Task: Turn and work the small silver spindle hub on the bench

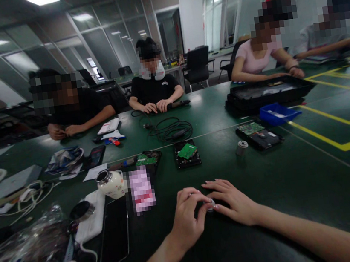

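Low over the green table, my left hand [189, 213] pinches a small round silvery part [210, 205] between thumb and fingertips. On the other side of that part is my right hand [236, 202], its thumb and index finger closed about it and its remaining fingers stretched forward. The fingers cover much of the part, so its exact kind cannot be made out. Beyond my hands lies a hard drive [183, 160] with a green circuit board [187, 150] on top. A small metal cylinder [242, 148] stands to the right, near another opened drive [262, 137].
At left are a phone [113, 233], a cream mug [113, 185], a white box [91, 217] and plastic wrapping [26, 253]. A blue tray [277, 114], black casing [266, 93] and coiled cable [174, 129] lie farther off. Several people sit across the table [301, 209].
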Demonstrator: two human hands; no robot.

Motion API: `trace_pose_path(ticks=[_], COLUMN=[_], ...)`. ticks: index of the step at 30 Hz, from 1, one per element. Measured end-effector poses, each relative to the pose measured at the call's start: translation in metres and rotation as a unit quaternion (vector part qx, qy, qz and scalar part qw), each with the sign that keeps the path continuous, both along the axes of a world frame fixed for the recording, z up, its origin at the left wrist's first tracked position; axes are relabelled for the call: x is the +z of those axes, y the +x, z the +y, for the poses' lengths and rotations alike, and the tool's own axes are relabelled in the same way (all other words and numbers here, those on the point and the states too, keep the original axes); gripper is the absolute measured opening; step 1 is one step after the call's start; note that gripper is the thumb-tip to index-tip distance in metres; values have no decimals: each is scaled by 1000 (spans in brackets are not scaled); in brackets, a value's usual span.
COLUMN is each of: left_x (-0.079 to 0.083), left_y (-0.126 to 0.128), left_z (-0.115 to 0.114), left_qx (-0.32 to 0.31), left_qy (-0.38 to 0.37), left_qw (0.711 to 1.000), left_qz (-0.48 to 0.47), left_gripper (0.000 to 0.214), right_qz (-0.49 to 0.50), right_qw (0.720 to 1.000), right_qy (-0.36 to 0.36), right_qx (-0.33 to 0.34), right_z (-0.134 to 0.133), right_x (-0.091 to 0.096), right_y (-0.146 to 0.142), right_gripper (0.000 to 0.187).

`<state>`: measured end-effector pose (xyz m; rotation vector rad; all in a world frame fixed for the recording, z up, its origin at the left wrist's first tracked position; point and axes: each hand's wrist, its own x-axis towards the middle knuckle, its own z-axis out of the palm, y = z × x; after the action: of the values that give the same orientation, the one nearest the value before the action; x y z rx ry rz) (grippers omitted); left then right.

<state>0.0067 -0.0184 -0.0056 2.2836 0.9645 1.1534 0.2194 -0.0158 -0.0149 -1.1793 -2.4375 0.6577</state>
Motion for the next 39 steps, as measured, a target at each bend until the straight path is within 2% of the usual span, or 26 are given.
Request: trace_pose_path(ticks=[8,18,24,29,33,39], left_x=[0,-3,1,-16,-29,-28], left_y=[2,2,-5,-16,-21,-23], left_z=[0,1,13,37,48,47], left_qx=[-9,10,62,127,147,157], left_qy=[-14,-26,-29,-56,-76,-82], left_qw=[1000,998,995,990,986,983], left_qz=[-24,-49,-66,-27,20,55], left_gripper=[23,23,21,17,16,25], right_qz=[4,7,14,5,0,8], right_qw=[1000,1000,1000,1000,1000,1000], right_qy=[5,-3,-4,-3,-4,2], right_qx=[2,5,8,5,9,9], right_z=[1,0,2,1,0,1], right_x=[-1,0,-2,0,1,0], right_y=[0,1,0,1,1,0], right_gripper=[36,36,38,38,38,37])
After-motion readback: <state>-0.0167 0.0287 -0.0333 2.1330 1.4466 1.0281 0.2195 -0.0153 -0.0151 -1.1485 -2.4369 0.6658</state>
